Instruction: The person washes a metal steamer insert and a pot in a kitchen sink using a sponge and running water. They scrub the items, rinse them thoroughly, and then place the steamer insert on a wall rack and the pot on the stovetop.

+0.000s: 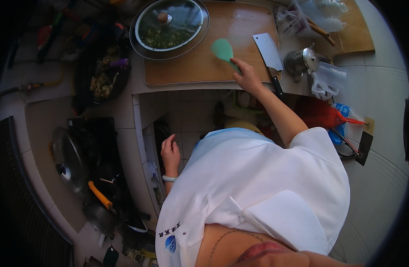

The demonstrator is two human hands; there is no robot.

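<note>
My right hand [247,76] grips the handle of a mint-green rice paddle [222,50], its flat blade held over a wooden cutting board [187,71]. To the right of that hand a cleaver [268,50] with a black handle lies on the board, its handle reaching past the front edge. At the board's back left stands a metal pan or basin under a glass lid [182,23], with chopped greens showing through. My left hand [171,152] hangs low beside my body, fingers slightly curled and holding nothing, near the counter's open shelf [147,143].
A metal teapot [298,63] and a clear plastic container [291,20] stand right of the board. At left is a black wok [80,76] holding food. Lower left, a lidded pan [67,160] and an orange-handled pot [99,213] sit by the stove. A red bag [318,111] hangs at right.
</note>
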